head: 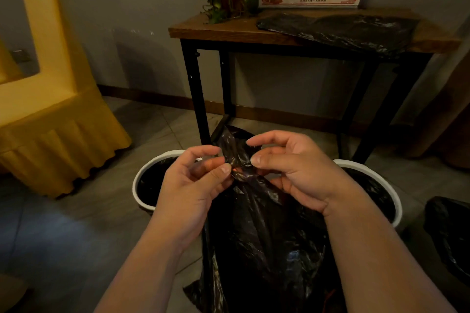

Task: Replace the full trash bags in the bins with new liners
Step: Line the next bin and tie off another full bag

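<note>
here, at the bottom centre of the frame, the full black bag [267, 236] stands upright between the two forearms, its long axis running straight up to a twisted neck [240, 170] at mid-frame. both hands meet at that neck. the left hand [193, 185] comes in from the left and pinches the plastic between thumb and forefinger. the right hand [292, 175] comes in from the right, thumb on the twist and fingers curled over a loose tail of plastic that sticks up behind it. the neck lies between the two thumbs, equally near to each, so the knot looks ready to be drawn tight by pulling the hands apart sideways.

just behind the hands, a white bin [138, 185] sits mid-left and a second bin [396, 200] mid-right, both showing dark plastic inside. another black bag [447, 231] lies at the right edge. farther back, in the upper right, a flat spare liner [338, 30] rests on the wooden table [216, 30].
</note>
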